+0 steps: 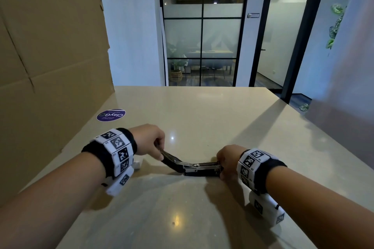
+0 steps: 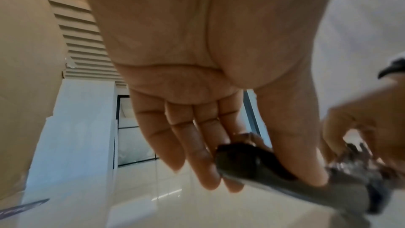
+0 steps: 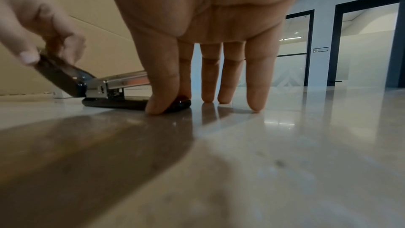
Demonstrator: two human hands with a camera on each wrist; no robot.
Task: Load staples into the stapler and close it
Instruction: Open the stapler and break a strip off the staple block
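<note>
Stapler (image 1: 194,167) lies opened on the tabletop (image 1: 202,111).
Left hand (image 1: 148,140) pinches the swung-back black cover; right hand (image 1: 227,160) pinches the base's front end between thumb and finger.

A black stapler (image 1: 194,166) with a silver metal magazine (image 3: 127,81) lay on a pale beige, glossy table (image 1: 202,111). White wristbands (image 1: 119,151) carried black square-code patterns over black cuffs. A purple round sticker (image 1: 111,115) bore white lettering beside plain brown cardboard (image 1: 50,56). Black frames (image 1: 203,26) edged frosted glass.
</note>
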